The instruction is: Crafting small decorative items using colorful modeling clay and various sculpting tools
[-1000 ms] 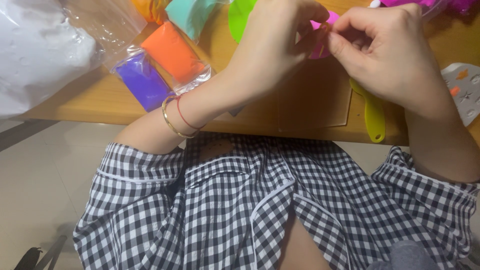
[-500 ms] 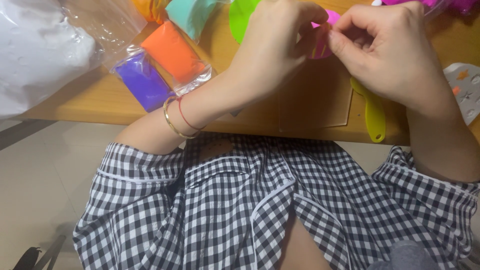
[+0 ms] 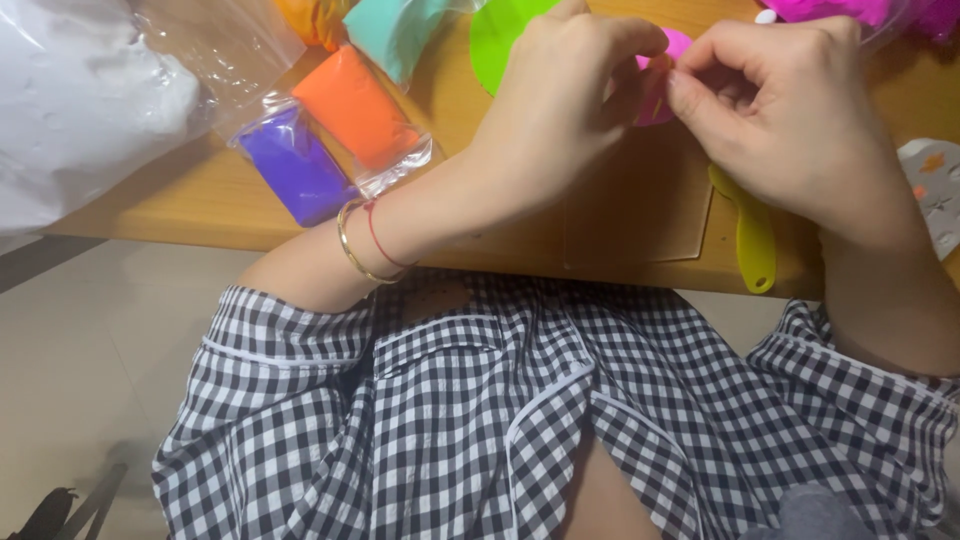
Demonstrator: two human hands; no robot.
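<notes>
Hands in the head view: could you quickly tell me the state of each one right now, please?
Left hand: closed, fingers pinching the pink clay piece.
Right hand: closed, fingertips pinching the same pink clay piece from the other side.

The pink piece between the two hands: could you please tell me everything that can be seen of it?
The pink piece is a small, bright magenta lump that looks like soft modelling clay. Only a rounded sliver shows; the rest is hidden by fingers, so its full shape cannot be told. It is held above the wooden table, pinched between the fingertips of the left hand and the right hand, which meet on it from either side.
</notes>
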